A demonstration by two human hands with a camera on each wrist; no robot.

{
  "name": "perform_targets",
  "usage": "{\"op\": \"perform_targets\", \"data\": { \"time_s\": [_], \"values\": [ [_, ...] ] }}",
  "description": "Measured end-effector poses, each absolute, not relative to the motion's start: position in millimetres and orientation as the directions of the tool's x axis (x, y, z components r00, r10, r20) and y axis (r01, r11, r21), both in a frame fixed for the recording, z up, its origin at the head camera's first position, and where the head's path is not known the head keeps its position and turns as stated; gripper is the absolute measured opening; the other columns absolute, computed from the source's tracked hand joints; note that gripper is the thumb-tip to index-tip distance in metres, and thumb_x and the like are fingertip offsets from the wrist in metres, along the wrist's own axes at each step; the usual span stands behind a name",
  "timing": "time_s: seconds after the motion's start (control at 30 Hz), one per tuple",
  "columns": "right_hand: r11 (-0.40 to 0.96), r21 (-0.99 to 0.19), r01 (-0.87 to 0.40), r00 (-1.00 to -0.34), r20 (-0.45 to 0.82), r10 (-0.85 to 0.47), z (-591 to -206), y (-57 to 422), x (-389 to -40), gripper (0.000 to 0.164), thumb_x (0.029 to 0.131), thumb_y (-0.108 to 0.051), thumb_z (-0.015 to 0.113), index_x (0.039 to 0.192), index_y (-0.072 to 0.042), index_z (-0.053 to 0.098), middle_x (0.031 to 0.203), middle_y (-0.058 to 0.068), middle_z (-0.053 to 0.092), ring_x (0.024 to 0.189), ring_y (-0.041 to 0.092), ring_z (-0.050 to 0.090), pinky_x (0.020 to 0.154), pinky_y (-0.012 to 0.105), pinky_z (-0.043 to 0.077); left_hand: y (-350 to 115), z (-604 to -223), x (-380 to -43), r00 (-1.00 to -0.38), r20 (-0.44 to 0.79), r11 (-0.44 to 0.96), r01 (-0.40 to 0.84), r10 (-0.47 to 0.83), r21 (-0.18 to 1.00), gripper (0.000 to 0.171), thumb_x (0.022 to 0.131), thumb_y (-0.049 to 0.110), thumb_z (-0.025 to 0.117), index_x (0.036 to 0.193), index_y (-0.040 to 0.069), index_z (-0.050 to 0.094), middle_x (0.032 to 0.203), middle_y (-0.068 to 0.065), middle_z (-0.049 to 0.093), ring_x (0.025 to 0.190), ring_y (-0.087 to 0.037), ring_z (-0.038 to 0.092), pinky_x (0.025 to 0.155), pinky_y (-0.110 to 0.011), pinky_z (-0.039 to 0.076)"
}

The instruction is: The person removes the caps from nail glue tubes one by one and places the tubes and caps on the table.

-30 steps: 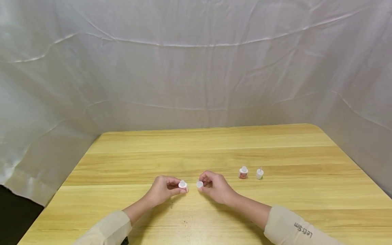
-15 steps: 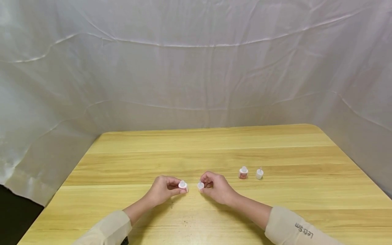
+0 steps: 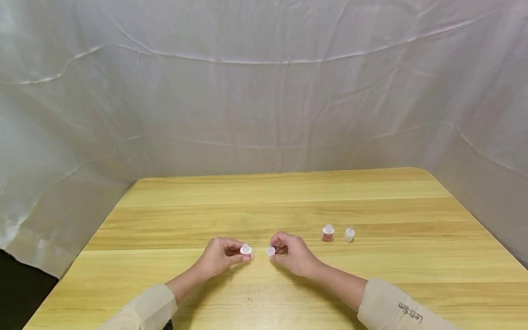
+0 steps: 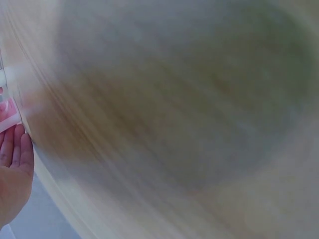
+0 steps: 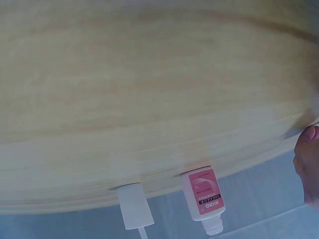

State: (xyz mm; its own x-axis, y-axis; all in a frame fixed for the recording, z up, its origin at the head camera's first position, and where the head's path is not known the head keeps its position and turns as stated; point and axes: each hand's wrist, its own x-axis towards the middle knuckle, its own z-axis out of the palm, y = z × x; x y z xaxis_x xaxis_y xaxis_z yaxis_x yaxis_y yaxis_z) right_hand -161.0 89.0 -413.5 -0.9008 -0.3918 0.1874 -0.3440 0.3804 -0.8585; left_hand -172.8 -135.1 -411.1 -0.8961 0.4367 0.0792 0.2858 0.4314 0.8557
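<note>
My left hand [image 3: 220, 254] pinches a small nail glue bottle [image 3: 246, 253], white-shouldered with a pink label, between thumb and fingers. The bottle is upright and uncapped, its pale nozzle on top. At the left edge of the left wrist view, the pink bottle [image 4: 9, 112] shows by the fingertips. A short gap to the right, my right hand [image 3: 293, 253] pinches a small white brush cap [image 3: 270, 251] low over the tabletop, its thin stem pointing up. The right wrist view catches only part of the right hand [image 5: 309, 159], with its cap hidden.
A second uncapped nail glue bottle [image 3: 327, 235] stands upright to the right, beyond the right hand. Beside it a white brush cap [image 3: 349, 235] stands with its stem up. The wooden table [image 3: 185, 215] is backed by a grey-white curtain [image 3: 264, 101].
The cap in my right hand has shifted slightly right and turned, so its stem now points up. The left hand and its bottle have stayed in place.
</note>
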Motion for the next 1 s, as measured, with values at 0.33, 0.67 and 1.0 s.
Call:
{"op": "perform_targets", "data": {
  "time_s": [0.33, 0.67, 1.0],
  "values": [
    [0.383, -0.858, -0.344, -0.902, 0.187, -0.389, -415.5, 89.1, -160.4, 0.019, 0.076, 0.007, 0.067, 0.092, 0.002, 0.059, 0.087, 0.01, 0.066, 0.08, 0.01, 0.058, 0.071, 0.021, 0.052, -136.6, -413.2, -174.1, -0.875, 0.115, 0.408, 0.331, 0.469, 0.851, 0.021, 0.077, 0.01, 0.074, 0.092, -0.004, 0.07, 0.089, -0.017, 0.071, 0.078, -0.016, 0.069, 0.068, -0.015, 0.055],
    [0.392, -0.854, -0.342, -0.902, 0.182, -0.392, -413.6, 91.9, -157.7, 0.019, 0.078, 0.004, 0.068, 0.095, 0.002, 0.06, 0.09, 0.011, 0.066, 0.082, 0.017, 0.06, 0.074, 0.025, 0.054, -136.4, -411.0, -171.7, -0.876, 0.079, 0.369, 0.281, 0.476, 0.886, 0.025, 0.077, 0.008, 0.073, 0.097, -0.007, 0.068, 0.092, -0.019, 0.071, 0.082, -0.022, 0.069, 0.071, -0.017, 0.055],
    [0.458, -0.815, -0.356, -0.884, 0.134, -0.449, -400.0, 111.5, -156.7, 0.026, 0.08, 0.004, 0.065, 0.105, 0.004, 0.059, 0.1, 0.013, 0.065, 0.093, 0.026, 0.06, 0.084, 0.032, 0.052, -142.0, -407.1, -172.4, -0.887, 0.05, 0.408, 0.261, 0.459, 0.875, 0.034, 0.081, 0.02, 0.072, 0.104, -0.004, 0.066, 0.098, -0.017, 0.07, 0.087, -0.021, 0.068, 0.075, -0.019, 0.055]
  ]
}}
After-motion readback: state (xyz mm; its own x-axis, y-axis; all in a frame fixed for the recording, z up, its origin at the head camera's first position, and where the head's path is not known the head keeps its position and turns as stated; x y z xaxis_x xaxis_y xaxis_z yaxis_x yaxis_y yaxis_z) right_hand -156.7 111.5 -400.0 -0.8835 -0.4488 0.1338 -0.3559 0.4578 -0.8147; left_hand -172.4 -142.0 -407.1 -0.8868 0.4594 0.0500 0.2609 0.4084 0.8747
